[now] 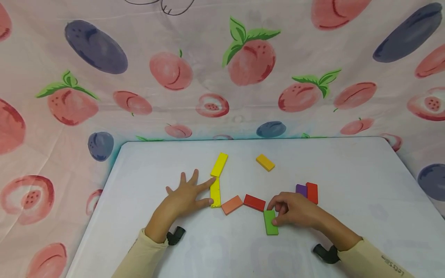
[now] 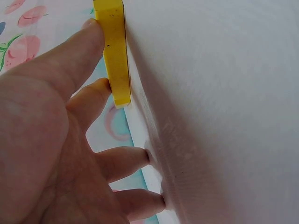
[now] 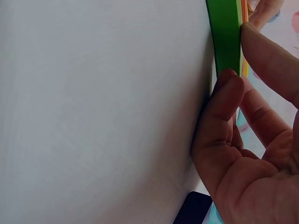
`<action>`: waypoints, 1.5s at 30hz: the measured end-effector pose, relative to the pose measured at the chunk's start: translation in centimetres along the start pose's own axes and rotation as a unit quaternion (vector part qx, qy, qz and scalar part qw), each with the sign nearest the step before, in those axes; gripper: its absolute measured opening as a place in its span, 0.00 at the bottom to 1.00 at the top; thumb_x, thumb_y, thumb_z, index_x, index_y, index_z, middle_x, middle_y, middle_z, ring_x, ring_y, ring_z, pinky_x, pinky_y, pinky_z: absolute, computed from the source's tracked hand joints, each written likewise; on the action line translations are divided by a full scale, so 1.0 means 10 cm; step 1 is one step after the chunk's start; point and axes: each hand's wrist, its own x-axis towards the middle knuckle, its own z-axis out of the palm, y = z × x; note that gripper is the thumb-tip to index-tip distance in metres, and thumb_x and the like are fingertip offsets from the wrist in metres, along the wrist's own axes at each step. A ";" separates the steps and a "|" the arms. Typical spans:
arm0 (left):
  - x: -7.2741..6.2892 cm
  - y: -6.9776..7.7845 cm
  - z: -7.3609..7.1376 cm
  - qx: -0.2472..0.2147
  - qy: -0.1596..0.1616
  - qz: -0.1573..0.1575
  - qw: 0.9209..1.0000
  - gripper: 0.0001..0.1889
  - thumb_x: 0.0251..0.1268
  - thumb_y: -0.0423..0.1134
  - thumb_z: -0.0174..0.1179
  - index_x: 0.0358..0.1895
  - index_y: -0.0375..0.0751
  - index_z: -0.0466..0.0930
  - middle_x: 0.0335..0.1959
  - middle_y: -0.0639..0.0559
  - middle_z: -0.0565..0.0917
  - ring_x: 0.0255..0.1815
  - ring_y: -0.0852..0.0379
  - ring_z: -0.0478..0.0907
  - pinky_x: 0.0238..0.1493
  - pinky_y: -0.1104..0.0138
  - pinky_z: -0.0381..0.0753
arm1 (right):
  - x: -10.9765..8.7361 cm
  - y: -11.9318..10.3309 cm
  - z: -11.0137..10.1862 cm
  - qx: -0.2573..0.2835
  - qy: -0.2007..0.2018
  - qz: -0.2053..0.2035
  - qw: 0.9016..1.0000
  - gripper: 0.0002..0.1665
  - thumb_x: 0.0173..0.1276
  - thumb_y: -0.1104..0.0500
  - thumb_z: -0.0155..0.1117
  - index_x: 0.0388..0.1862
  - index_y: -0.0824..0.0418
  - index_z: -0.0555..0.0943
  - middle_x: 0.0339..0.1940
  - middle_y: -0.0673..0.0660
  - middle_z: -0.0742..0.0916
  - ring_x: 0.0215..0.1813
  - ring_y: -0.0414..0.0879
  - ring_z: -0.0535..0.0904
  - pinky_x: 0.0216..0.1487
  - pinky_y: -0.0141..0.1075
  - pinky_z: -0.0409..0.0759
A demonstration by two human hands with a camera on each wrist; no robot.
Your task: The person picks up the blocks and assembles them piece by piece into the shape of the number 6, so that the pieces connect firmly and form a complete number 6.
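My left hand [image 1: 183,195] is spread on the board, index fingertip and thumb touching the left side of a yellow domino block [image 1: 215,193]. In the left wrist view, that yellow block [image 2: 116,51] stands beside the thumb and index finger, which lie along one side only. My right hand [image 1: 295,209] pinches a green domino block [image 1: 270,223], thumb on its right side and a bent finger at its far end. The right wrist view shows the green block [image 3: 226,39] between them. A red block [image 1: 254,202] lies by its far end, then an orange block [image 1: 232,205].
Another yellow block [image 1: 219,165] continues the crooked line at the back. An amber block [image 1: 265,162] lies apart. Beyond the right hand are a purple block [image 1: 301,189] and a red one [image 1: 312,193]. The white tabletop [image 1: 365,185] ends at a fruit-print cloth [image 1: 208,34].
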 end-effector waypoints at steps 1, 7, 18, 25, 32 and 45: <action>0.00 0.00 0.00 0.000 0.000 0.000 1.000 0.37 0.65 0.64 0.63 0.77 0.79 0.59 0.85 0.41 0.49 0.83 0.24 0.37 0.59 0.14 0.44 | 0.00 0.00 0.00 0.000 0.000 0.000 1.000 0.21 0.54 0.53 0.83 0.47 0.51 0.86 0.35 0.52 0.81 0.39 0.46 0.79 0.35 0.32 0.81; 0.00 0.01 0.00 0.003 -0.001 -0.003 1.000 0.37 0.65 0.65 0.62 0.77 0.79 0.59 0.85 0.41 0.49 0.83 0.24 0.37 0.59 0.15 0.45 | 0.00 0.01 -0.01 -0.004 0.001 -0.008 1.000 0.21 0.54 0.52 0.83 0.46 0.51 0.86 0.35 0.52 0.81 0.39 0.45 0.79 0.35 0.31 0.81; -0.01 0.02 -0.02 0.001 0.000 -0.002 1.000 0.37 0.66 0.64 0.62 0.77 0.79 0.59 0.85 0.41 0.49 0.83 0.24 0.37 0.60 0.15 0.45 | 0.00 0.02 -0.03 -0.005 0.000 -0.011 1.000 0.20 0.55 0.52 0.83 0.46 0.51 0.86 0.34 0.51 0.81 0.39 0.46 0.78 0.35 0.31 0.80; 0.00 0.03 -0.02 0.000 -0.004 -0.006 1.000 0.37 0.66 0.65 0.62 0.77 0.80 0.59 0.85 0.41 0.49 0.83 0.24 0.37 0.60 0.15 0.44 | 0.00 0.00 -0.05 -0.006 -0.003 -0.007 1.000 0.21 0.54 0.51 0.83 0.46 0.51 0.86 0.34 0.51 0.80 0.39 0.46 0.78 0.34 0.31 0.80; 0.00 0.03 -0.02 -0.002 -0.005 -0.007 1.000 0.37 0.66 0.65 0.62 0.77 0.80 0.58 0.85 0.41 0.48 0.83 0.24 0.37 0.60 0.15 0.44 | 0.02 0.00 -0.08 -0.003 -0.010 0.004 1.000 0.22 0.54 0.50 0.83 0.46 0.50 0.85 0.34 0.51 0.81 0.39 0.46 0.78 0.35 0.32 0.81; -0.01 0.04 -0.03 -0.005 -0.006 -0.007 1.000 0.37 0.66 0.65 0.62 0.77 0.80 0.59 0.85 0.41 0.48 0.83 0.24 0.36 0.60 0.15 0.44 | 0.10 -0.10 -0.28 0.009 0.074 0.017 0.997 0.14 0.66 0.48 0.73 0.47 0.51 0.85 0.34 0.51 0.83 0.41 0.47 0.78 0.37 0.33 0.80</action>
